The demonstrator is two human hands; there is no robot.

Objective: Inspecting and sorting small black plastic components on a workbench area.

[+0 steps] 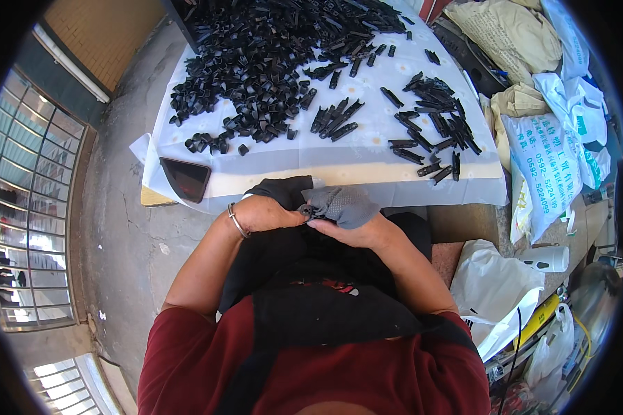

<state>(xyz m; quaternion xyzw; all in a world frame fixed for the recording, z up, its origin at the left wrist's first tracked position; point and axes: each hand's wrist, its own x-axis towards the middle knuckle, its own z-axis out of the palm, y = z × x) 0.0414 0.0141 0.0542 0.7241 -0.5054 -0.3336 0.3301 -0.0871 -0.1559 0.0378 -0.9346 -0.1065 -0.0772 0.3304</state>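
Close to my lap, just off the table's front edge, my two hands meet around a small black plastic piece point(310, 211). My left hand point(264, 209), with black cloth over part of its fingers and a metal bangle at the wrist, pinches it from the left. On the other side my right hand point(347, 213), in a grey glove with some skin bare, closes on the same piece. Fingers cover most of it, so its full shape is hidden. Beyond them on the table point(367, 155) lie long narrow black clips point(337, 119) in a small group.
A big heap of curved black pieces point(246, 86) covers the table's far left. More long clips point(439, 114) lie at the right. A dark phone point(187, 180) rests by the front left corner. Printed sacks point(543, 169) and a white plastic bag point(495, 287) crowd the right side.
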